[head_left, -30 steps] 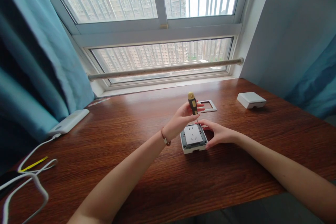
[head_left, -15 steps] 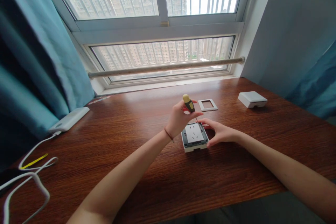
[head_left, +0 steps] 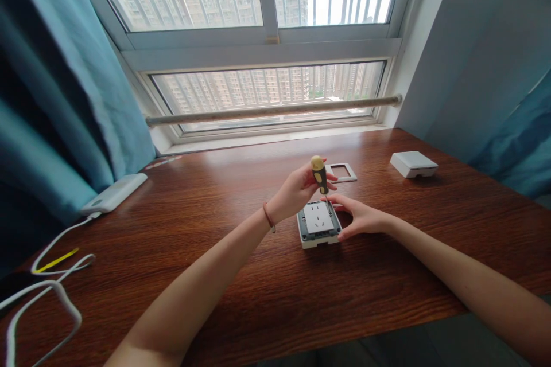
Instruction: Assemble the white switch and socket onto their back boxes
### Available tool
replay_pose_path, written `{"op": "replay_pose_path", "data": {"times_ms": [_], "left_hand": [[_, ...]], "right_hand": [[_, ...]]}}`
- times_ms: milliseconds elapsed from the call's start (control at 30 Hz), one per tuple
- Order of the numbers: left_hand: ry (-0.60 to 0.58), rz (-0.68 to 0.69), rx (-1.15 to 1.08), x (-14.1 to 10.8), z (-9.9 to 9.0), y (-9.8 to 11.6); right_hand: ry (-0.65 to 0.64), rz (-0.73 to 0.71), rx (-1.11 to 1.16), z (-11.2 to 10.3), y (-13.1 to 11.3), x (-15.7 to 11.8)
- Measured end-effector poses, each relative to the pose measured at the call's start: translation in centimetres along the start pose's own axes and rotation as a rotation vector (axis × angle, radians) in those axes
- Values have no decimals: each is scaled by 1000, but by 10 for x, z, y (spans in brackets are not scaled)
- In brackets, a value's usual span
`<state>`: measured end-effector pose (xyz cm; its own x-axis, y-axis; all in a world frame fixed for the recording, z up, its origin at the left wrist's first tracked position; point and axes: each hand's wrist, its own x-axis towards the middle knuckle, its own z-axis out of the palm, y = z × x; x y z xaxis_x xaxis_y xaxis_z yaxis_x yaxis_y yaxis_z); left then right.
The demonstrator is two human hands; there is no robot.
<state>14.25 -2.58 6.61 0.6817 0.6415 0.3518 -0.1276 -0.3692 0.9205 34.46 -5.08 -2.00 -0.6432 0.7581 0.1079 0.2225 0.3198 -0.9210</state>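
My left hand (head_left: pixel 297 190) is closed round the handle of a yellow and black screwdriver (head_left: pixel 319 174), held nearly upright. Its thin shaft points down at the right part of a socket unit (head_left: pixel 319 218), which has a white face in a dark frame on a white box. Against the right side of that unit rests my right hand (head_left: pixel 359 216), thumb near the front corner and fingers at the far edge, gripping it. Just behind the hands lies a white square cover frame (head_left: pixel 352 174), partly hidden by my left fingers.
A closed white box (head_left: pixel 413 164) sits at the back right of the brown wooden table (head_left: pixel 241 292). On the left are a white power strip (head_left: pixel 114 194), a white cable (head_left: pixel 64 304) and a yellow strip (head_left: pixel 57 260). A window rises behind the table.
My left hand has shifted right with the screwdriver, which now stands more upright, and its fingers have changed position on the handle. My right hand and the socket unit have hardly moved.
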Motion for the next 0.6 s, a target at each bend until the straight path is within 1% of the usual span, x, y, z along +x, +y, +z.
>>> {"op": "replay_pose_path", "data": {"times_ms": [67,200,267,333,400,433,467,500,533,567,600], "left_hand": [[-24,5,58,-2,1,-5],[-130,93,112,-3,0,-6],[-193,103,242,0,-5,-3],[-241,90,433,2,-11,3],[-212,77,563,-5,-13,11],[-204,66,576,-14,-11,15],[-193,46,543,-28,-5,19],[-229,13,481,-46,3,23],[-350,-31,404,-67,15,26],[-407,-108,313,-90,29,28],[-434,-196,236,-113,44,29]], "right_hand": [[-9,17,15,0,-3,0],[2,7,-11,1,-6,0],[18,4,-30,1,-5,0],[23,6,-39,1,-3,0],[27,-5,-45,1,-1,0],[31,-15,-49,1,-1,0],[35,-25,-53,1,-1,0],[38,-29,-57,1,0,0],[37,-26,-62,1,0,0],[35,-16,-66,1,0,-1],[33,-2,-68,1,0,-1]]}}
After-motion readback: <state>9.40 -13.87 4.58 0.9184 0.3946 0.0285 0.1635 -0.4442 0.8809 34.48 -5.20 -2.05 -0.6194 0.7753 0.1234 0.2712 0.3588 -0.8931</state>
